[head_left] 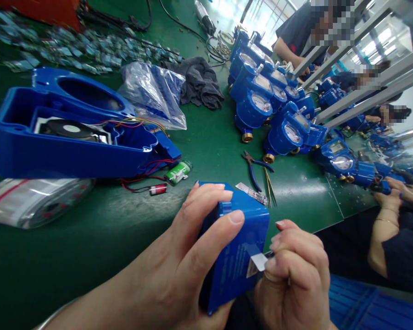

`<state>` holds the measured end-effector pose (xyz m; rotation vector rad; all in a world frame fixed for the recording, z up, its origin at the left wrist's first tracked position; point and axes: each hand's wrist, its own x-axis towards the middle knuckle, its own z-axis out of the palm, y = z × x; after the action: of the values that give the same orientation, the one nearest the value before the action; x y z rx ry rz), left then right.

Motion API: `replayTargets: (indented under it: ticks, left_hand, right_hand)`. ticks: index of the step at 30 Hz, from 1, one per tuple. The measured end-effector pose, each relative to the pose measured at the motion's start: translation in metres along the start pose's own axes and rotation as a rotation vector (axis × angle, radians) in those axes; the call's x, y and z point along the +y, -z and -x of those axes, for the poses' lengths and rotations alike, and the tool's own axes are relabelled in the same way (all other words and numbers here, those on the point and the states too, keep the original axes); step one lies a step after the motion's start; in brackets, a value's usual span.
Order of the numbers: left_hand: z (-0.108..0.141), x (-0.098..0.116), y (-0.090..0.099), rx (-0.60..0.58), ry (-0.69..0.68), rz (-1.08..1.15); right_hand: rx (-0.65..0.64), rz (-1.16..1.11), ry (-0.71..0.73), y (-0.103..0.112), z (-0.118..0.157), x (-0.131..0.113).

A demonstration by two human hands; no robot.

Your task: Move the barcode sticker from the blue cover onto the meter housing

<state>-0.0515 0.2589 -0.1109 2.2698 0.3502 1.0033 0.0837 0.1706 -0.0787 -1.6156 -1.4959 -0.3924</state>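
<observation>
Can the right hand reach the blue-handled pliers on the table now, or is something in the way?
Probably not at once: the right hand is pinching a small white label on the blue cover. The path to the pliers looks open.

A blue cover bears a white label, above a green table.

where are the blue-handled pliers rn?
Head view, right of centre: the pliers lie on the green mat, beside the tweezers, just below the blue meters.
</observation>
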Motion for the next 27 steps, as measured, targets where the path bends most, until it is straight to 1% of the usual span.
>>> replayTargets:
  ticks: [6, 17, 27]
  left_hand:
    - [-0.0011, -0.0007, -0.0018, -0.002, -0.01, 0.0]
    - [-0.0024, -0.0007, 0.0004, -0.013, 0.009, -0.016]
    - [-0.0035, -0.0005, 0.0013, -0.017, -0.002, -0.02]
  right_hand:
    - [-0.027, 0.017, 0.11, 0.0033, -0.0011, 0.0091]
    - [0.023, 0.025, 0.062, 0.0008, -0.001, 0.004]
    - [0.019, 0.029, 0.13, 0.003, -0.0018, 0.0091]
